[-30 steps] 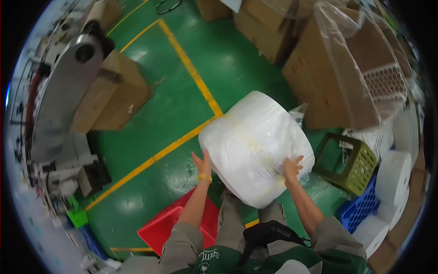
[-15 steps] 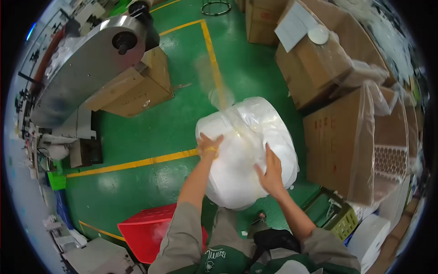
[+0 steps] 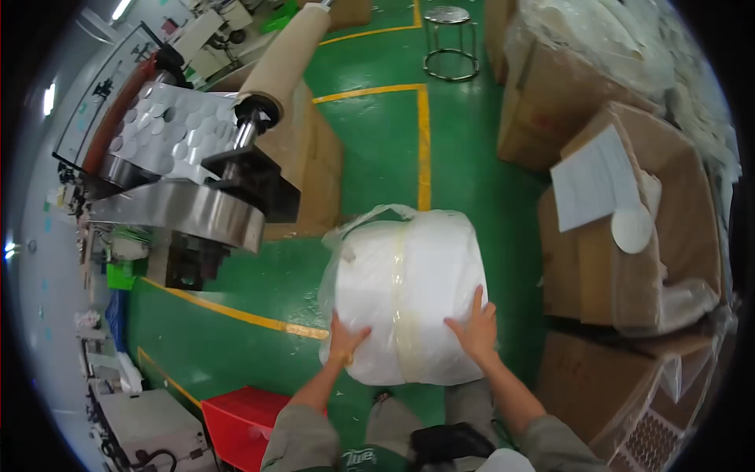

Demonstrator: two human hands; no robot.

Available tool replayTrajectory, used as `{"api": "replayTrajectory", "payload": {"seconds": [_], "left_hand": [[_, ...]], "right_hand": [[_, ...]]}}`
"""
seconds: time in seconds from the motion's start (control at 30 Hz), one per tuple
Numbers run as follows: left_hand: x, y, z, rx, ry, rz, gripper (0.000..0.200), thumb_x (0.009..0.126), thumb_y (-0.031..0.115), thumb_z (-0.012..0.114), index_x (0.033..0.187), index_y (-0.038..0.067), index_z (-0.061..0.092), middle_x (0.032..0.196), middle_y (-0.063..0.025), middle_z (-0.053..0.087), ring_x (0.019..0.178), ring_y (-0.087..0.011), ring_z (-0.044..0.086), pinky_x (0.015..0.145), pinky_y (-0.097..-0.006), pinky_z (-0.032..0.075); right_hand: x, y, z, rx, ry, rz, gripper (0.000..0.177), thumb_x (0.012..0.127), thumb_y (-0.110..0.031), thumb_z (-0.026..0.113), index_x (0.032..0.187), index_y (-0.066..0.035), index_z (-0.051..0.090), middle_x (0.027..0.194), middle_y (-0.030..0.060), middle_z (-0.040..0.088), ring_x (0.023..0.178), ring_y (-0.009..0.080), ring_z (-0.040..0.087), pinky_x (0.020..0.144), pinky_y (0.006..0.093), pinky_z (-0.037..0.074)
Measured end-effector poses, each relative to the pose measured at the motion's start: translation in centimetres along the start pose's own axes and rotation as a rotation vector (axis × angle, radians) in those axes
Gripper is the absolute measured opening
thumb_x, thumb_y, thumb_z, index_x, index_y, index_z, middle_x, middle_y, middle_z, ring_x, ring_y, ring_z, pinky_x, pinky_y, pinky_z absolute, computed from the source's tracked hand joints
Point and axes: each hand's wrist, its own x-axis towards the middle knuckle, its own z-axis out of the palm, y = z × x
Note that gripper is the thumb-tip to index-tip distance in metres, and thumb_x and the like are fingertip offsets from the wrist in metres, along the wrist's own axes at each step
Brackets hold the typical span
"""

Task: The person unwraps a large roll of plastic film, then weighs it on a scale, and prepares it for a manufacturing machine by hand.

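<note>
A big white roll [image 3: 440, 291] in clear plastic wrap, banded round its middle with yellowish tape [image 3: 399, 275], fills the space in front of my legs. My left hand [image 3: 346, 340] lies on its near left edge, thumb and fingers apart. On the near right edge rests my right hand [image 3: 475, 324], also open with spread fingers. Both palms touch the roll from opposite sides. A loose flap of wrap [image 3: 385, 211] sticks up at the far left of the roll. The roll's underside is hidden.
At left stands a machine with a metal arm [image 3: 185, 212] and a tan tube [image 3: 287, 59], beside a cardboard box [image 3: 318, 165]. Large open cartons [image 3: 566, 267] line the right. A red bin [image 3: 244, 425] is at lower left, a metal stool [image 3: 450, 43] at the back.
The roll has turned from a slant to square in front of me, its tape band now straight and sharp. Both hands have shifted to its near edges. The view has moved, showing more machine.
</note>
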Motion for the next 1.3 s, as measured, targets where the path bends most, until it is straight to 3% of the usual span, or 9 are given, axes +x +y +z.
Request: {"api": "replayTrajectory", "payload": {"seconds": [0.1, 0.3, 0.43, 0.6, 0.77, 0.87, 0.97, 1.1, 1.3], "left_hand": [[10.6, 5.1, 0.2, 0.033, 0.091, -0.030, 0.104, 0.058, 0.043, 0.075, 0.132, -0.003, 0.019, 0.132, -0.0259, 0.026, 0.124, -0.0369, 0.024, 0.102, -0.0400, 0.023], [15.4, 9.4, 0.0, 0.290, 0.578, 0.117, 0.103, 0.056, 0.046, 0.076, 0.132, 0.001, 0.022, 0.135, -0.0260, 0.021, 0.126, -0.0392, 0.017, 0.102, -0.0473, 0.017], [13.5, 1.0, -0.1, 0.111, 0.390, -0.462, 0.111, 0.054, 0.047, 0.077, 0.131, -0.005, 0.018, 0.135, -0.0248, 0.020, 0.128, -0.0375, 0.013, 0.105, -0.0437, 0.015], [27.9, 7.7, 1.6, -0.207, 0.269, -0.374, 0.090, 0.056, 0.045, 0.076, 0.117, -0.008, 0.037, 0.115, -0.0227, 0.047, 0.107, -0.0324, 0.046, 0.092, -0.0389, 0.037], [42.1, 14.9, 1.6, 0.018, 0.640, -0.214, 0.082, 0.066, 0.040, 0.072, 0.123, -0.006, 0.034, 0.123, -0.0222, 0.042, 0.114, -0.0307, 0.042, 0.095, -0.0373, 0.034], [44.2, 14.4, 3.3, -0.243, 0.854, -0.486, 0.084, 0.069, 0.039, 0.069, 0.128, -0.005, 0.029, 0.130, -0.0231, 0.034, 0.121, -0.0308, 0.033, 0.099, -0.0361, 0.028], [43.3, 15.2, 3.6, -0.417, 0.566, -0.602, 0.085, 0.072, 0.045, 0.064, 0.132, -0.002, 0.025, 0.135, -0.0200, 0.028, 0.126, -0.0285, 0.027, 0.102, -0.0344, 0.022], [49.1, 14.2, 2.7, -0.424, 0.419, -0.460, 0.082, 0.076, 0.051, 0.056, 0.133, 0.000, 0.024, 0.135, -0.0173, 0.029, 0.124, -0.0270, 0.030, 0.101, -0.0336, 0.025], [64.4, 23.8, 0.8, -0.187, 0.504, -0.524, 0.076, 0.079, 0.056, 0.045, 0.129, 0.001, 0.031, 0.127, -0.0209, 0.039, 0.116, -0.0303, 0.040, 0.097, -0.0345, 0.030]], "right_hand": [[9.5, -2.4, -2.0, 0.166, -0.143, 0.085, 0.086, 0.071, -0.038, 0.066, 0.136, -0.012, 0.017, 0.103, 0.0275, 0.044, 0.091, 0.0416, 0.048, 0.079, 0.0436, 0.040], [19.0, -0.4, -0.2, 0.744, -0.109, 0.068, 0.083, 0.073, -0.025, 0.068, 0.130, 0.007, 0.016, 0.127, 0.0289, 0.033, 0.114, 0.0333, 0.041, 0.094, 0.0364, 0.034], [20.0, -2.1, 0.3, 0.670, -0.117, -0.073, 0.087, 0.070, -0.025, 0.070, 0.128, 0.010, 0.016, 0.126, 0.0292, 0.033, 0.119, 0.0368, 0.035, 0.098, 0.0388, 0.029], [36.0, -7.3, -2.2, 0.421, -0.076, -0.086, 0.077, 0.074, -0.039, 0.062, 0.123, 0.009, 0.027, 0.114, 0.0294, 0.045, 0.104, 0.0415, 0.045, 0.088, 0.0413, 0.036], [54.2, -12.2, -2.7, 0.438, -0.080, 0.003, 0.075, 0.073, -0.038, 0.064, 0.123, 0.006, 0.031, 0.121, 0.0264, 0.041, 0.112, 0.0379, 0.040, 0.093, 0.0412, 0.032], [57.1, -12.0, -4.6, 0.457, -0.002, -0.185, 0.078, 0.072, -0.037, 0.065, 0.125, 0.006, 0.027, 0.125, 0.0266, 0.035, 0.116, 0.0389, 0.035, 0.096, 0.0426, 0.029], [55.1, -11.1, -6.4, 0.509, -0.181, -0.468, 0.088, 0.075, -0.033, 0.063, 0.130, 0.009, 0.010, 0.130, 0.0316, 0.024, 0.120, 0.0420, 0.028, 0.100, 0.0442, 0.021], [63.5, -15.0, -5.6, 0.840, -0.348, -0.140, 0.086, 0.078, -0.036, 0.060, 0.131, 0.007, 0.007, 0.124, 0.0326, 0.035, 0.113, 0.0429, 0.039, 0.095, 0.0407, 0.031], [85.3, -20.0, -5.4, 0.577, -0.266, -0.199, 0.085, 0.075, -0.041, 0.062, 0.131, 0.004, 0.015, 0.117, 0.0313, 0.044, 0.110, 0.0400, 0.045, 0.093, 0.0387, 0.035]]}}
